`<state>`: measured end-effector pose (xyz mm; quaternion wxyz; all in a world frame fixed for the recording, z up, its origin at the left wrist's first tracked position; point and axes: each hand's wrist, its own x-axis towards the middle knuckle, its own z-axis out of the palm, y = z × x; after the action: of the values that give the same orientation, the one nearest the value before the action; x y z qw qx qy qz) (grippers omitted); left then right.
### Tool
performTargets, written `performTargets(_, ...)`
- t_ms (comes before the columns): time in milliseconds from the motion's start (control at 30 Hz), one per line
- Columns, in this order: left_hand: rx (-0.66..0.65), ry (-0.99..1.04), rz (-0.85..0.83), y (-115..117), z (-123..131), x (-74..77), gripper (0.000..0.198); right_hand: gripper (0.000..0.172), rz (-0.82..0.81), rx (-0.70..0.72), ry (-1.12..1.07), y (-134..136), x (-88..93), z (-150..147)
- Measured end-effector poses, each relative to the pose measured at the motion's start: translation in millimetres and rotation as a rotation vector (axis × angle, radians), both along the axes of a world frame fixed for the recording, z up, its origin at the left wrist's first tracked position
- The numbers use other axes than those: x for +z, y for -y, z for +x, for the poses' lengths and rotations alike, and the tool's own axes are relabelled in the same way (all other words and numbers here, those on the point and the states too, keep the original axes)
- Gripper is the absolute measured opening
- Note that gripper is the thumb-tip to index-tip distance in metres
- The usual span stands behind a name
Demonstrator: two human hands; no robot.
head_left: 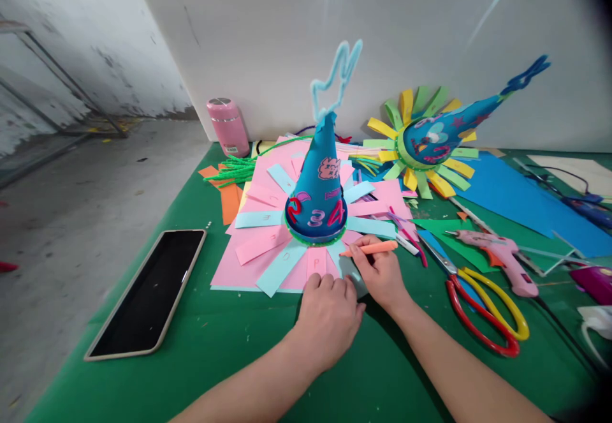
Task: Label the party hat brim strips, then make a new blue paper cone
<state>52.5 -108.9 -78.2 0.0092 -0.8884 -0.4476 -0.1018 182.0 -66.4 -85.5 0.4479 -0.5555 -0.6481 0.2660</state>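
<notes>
A blue cone-shaped paper party hat (318, 171) stands upright, with red, purple and pink figures and a light-blue pipe cleaner shape on its tip. Pink and light-blue paper strips fan out around its base, several with letters. My right hand (382, 276) is closed around an orange marker (377, 249), its tip at a light-blue paper strip (340, 261) at the front right. Beside it, my left hand (331, 314) lies with bent fingers on the front strips, pressing them down near a pink strip (316, 261) with a letter on it. Its fingertips are partly hidden.
Left is a phone (150, 292). Behind are green pipe cleaners (234, 171), a pink flask (228, 128) and a second blue hat (444, 133) with yellow and green loops. Scissors (482, 308), a pink glue gun (507, 260) and blue paper (516, 200) lie right.
</notes>
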Motion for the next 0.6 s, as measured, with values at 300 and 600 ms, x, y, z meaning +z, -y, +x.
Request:
performTargets(300, 0.001, 0.004, -0.003, -0.5, 0.5, 1.2, 0.039, 0.013, 0.0, -0.005, 0.009, 0.0, 0.0, -0.3)
performTargets(600, 0.0, 0.001, -0.017, 0.1, -0.3, -0.8, 0.04, 0.012, -0.014, 0.037, 0.015, 0.6, -0.1, -1.1)
